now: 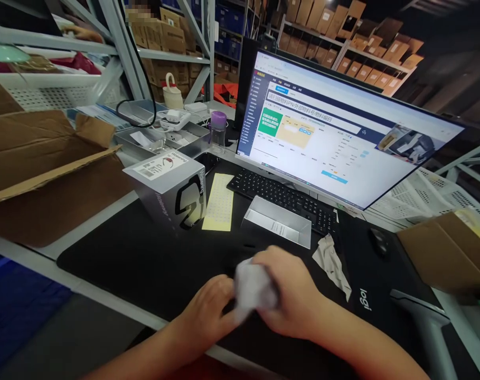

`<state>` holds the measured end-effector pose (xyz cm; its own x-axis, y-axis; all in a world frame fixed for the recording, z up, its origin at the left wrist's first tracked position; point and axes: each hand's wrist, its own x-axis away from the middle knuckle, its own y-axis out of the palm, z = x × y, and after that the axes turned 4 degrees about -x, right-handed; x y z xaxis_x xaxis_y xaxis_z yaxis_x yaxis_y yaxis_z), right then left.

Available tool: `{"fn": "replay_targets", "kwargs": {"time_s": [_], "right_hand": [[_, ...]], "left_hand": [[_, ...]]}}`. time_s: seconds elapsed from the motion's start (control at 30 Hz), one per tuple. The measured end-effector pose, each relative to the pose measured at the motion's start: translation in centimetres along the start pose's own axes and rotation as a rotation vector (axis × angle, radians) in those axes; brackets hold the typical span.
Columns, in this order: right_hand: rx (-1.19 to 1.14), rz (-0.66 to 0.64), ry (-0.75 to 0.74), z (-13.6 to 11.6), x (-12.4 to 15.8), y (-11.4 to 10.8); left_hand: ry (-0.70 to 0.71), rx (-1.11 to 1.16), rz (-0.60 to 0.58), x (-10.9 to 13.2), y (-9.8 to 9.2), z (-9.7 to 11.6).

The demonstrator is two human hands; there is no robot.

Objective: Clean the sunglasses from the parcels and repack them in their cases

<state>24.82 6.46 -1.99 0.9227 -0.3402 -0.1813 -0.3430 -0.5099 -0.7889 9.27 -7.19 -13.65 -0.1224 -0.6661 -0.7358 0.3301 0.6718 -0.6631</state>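
Close to the desk's front edge, my right hand [289,293] is wrapped round a whitish crumpled bundle [252,287], too blurred to tell its kind. My left hand [214,306] pinches the bundle's left side with curled fingers. Beyond them, an open grey box part [277,224] with a white label inside rests by the keyboard. A grey product box [168,195] with a headset-like picture stands to the left. Beside it lies a yellow label sheet [219,203]. A crumpled strip of paper [332,264] is to the right of my right hand.
A large monitor [322,137] rises behind the black keyboard [285,198]. An open cardboard box [45,169] fills the left side, another carton [449,253] the right. A scanner-like grey device [425,316] and a mouse [378,241] are at right. A purple-capped bottle [218,132] stands behind.
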Motion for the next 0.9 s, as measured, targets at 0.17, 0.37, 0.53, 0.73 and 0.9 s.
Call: {"fn": "replay_targets", "kwargs": {"time_s": [0.17, 0.37, 0.53, 0.73, 0.9], "right_hand": [[0.612, -0.44, 0.255, 0.6, -2.0, 2.6], [0.29, -0.509, 0.032, 2.4, -1.4, 1.9], [-0.127, -0.38, 0.154, 3.1, -0.6, -0.1], [-0.07, -0.326, 0.095, 3.5, 1.0, 1.2], [0.044, -0.449, 0.018, 7.2, 1.3, 2.1]], "left_hand": [[0.085, 0.032, 0.044, 0.0, 0.2, 0.3], [-0.03, 0.026, -0.052, -0.1, 0.4, 0.4], [-0.338, 0.206, -0.276, 0.3, 0.3, -0.3], [-0.267, 0.183, -0.282, 0.7, 0.4, -1.3], [0.004, -0.118, 0.279, 0.6, -4.6, -2.8]]}}
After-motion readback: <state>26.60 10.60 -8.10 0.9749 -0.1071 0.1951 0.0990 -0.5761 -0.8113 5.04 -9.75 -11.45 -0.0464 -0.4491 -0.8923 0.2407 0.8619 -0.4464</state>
